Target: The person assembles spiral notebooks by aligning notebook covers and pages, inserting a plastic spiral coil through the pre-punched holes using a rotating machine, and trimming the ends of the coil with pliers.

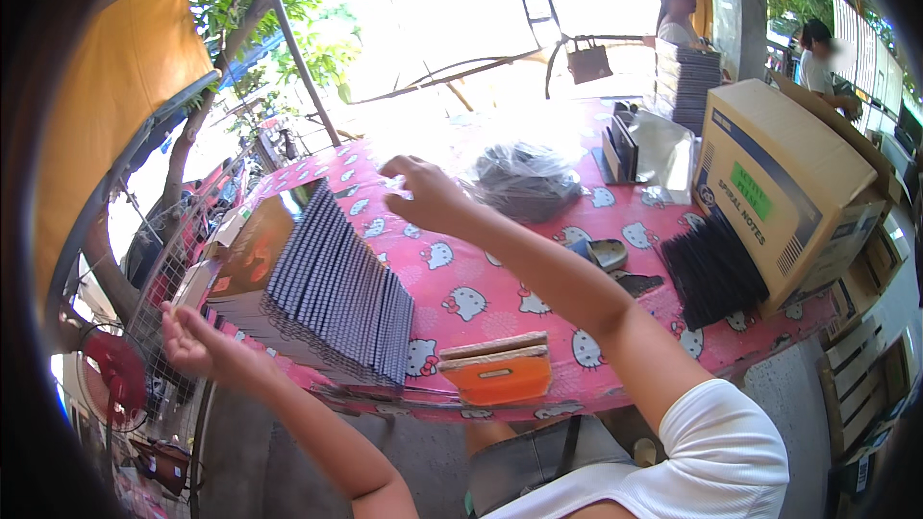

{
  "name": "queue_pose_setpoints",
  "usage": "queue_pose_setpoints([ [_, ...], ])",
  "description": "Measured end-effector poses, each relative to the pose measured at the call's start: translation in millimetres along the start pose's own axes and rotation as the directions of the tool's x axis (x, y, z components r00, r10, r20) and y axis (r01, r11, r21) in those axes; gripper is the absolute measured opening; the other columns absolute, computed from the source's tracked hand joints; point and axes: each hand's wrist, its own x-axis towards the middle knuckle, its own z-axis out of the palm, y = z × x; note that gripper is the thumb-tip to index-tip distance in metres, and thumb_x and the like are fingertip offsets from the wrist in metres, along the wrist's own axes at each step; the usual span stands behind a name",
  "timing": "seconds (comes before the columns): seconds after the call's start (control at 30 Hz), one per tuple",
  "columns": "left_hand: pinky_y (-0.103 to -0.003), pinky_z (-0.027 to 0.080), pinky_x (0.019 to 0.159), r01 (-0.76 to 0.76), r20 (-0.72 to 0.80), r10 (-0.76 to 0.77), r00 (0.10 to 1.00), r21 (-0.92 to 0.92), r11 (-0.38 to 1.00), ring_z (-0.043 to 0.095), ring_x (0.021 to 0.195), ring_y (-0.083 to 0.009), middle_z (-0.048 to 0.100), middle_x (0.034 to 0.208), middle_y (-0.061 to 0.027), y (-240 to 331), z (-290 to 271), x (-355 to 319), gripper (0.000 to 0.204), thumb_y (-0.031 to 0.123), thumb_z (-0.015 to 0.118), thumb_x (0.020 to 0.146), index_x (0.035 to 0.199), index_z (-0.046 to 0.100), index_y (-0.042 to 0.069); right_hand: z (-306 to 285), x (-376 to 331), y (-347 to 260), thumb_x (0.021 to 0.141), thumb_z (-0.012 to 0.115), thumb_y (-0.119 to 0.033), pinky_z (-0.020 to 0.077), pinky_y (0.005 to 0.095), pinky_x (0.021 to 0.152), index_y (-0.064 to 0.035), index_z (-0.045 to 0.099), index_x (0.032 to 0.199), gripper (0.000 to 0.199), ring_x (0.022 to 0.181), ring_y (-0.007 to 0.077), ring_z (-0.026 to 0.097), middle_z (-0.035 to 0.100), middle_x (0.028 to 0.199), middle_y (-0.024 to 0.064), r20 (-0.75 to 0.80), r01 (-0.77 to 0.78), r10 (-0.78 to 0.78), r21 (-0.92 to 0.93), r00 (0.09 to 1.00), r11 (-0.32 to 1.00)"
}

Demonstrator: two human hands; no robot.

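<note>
My left hand (192,341) hovers at the table's near left corner, fingers apart and empty, just left of a fanned stack of dark-covered notebooks (336,298). My right hand (423,194) is stretched out over the pink cartoon-cat tablecloth (500,274), above the far end of the stack. Its fingertips are pinched together; the glare hides whether anything thin is between them. A clear plastic bag of dark items (524,178) lies just right of that hand.
An orange scraper with a wooden grip (500,372) sits at the near table edge. A tape roll (601,252), a bundle of black binding combs (711,274) and a large cardboard box (788,192) stand right. Two people are behind the table. A wire rack (163,288) is left.
</note>
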Motion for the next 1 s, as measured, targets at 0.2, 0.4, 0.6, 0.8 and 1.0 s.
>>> queue_pose_setpoints([
  [0.2,-0.059,0.026,0.104,0.432,0.556,0.382,0.738,-0.825,0.365,0.047,0.12,-0.0399,0.048,0.131,-0.0201,127,-24,-82,0.045,0.037,0.042,0.098,0.127,0.042,0.003,-83,-107,81,0.069,0.075,-0.038,0.0395,0.0507,0.098,-0.0081,0.045,0.128,0.073,0.12,0.0348,0.047,0.046,0.13,0.0147,0.143,-0.356,0.613,-0.702,0.777,0.616],
  [0.4,-0.058,0.035,0.097,0.991,0.823,0.553,0.133,-0.1,-0.09,0.056,0.097,-0.0384,0.055,0.113,-0.0202,223,-19,-142,0.051,0.048,0.035,0.098,0.12,0.044,0.003,-103,-208,155,0.056,0.084,-0.039,0.0394,0.0503,0.097,-0.0114,0.041,0.132,0.092,0.121,0.0381,0.046,0.04,0.135,0.0184,0.2,-0.457,0.774,-0.709,0.601,0.537],
  [0.6,-0.038,0.048,0.082,0.88,0.727,0.62,-0.295,0.459,-0.12,0.063,0.084,-0.0343,0.064,0.084,-0.0278,270,-27,-144,0.073,0.049,0.024,0.094,0.091,0.06,-0.015,-128,-216,184,0.057,0.086,-0.034,0.0397,0.0512,0.097,-0.0148,0.04,0.134,0.092,0.123,0.0364,0.045,0.037,0.138,0.0176,-0.179,-0.585,0.792,-0.77,0.583,0.256],
  [0.8,-0.046,0.049,0.078,0.725,0.954,0.293,0.058,0.161,-0.67,0.063,0.078,-0.0396,0.062,0.077,-0.0298,273,-39,-183,0.065,0.048,0.027,0.095,0.091,0.063,-0.005,-121,-193,146,0.063,0.083,-0.041,0.039,0.0423,0.1,-0.0084,0.045,0.131,0.084,0.123,0.0326,0.046,0.043,0.136,0.018,-0.107,-0.556,0.631,-0.6,0.769,0.575],
  [1.0,-0.05,0.041,0.09,0.939,0.741,0.627,-0.24,0.342,-0.044,0.057,0.1,-0.0413,0.053,0.11,-0.0345,187,-6,-154,0.053,0.042,0.038,0.097,0.103,0.056,-0.007,-34,-188,55,0.067,0.079,-0.04,0.0461,0.0396,0.09,-0.0026,0.059,0.117,0.065,0.109,0.0307,0.056,0.057,0.121,0.0205,0.59,-0.035,0.046,-0.029,0.806,0.999],
])
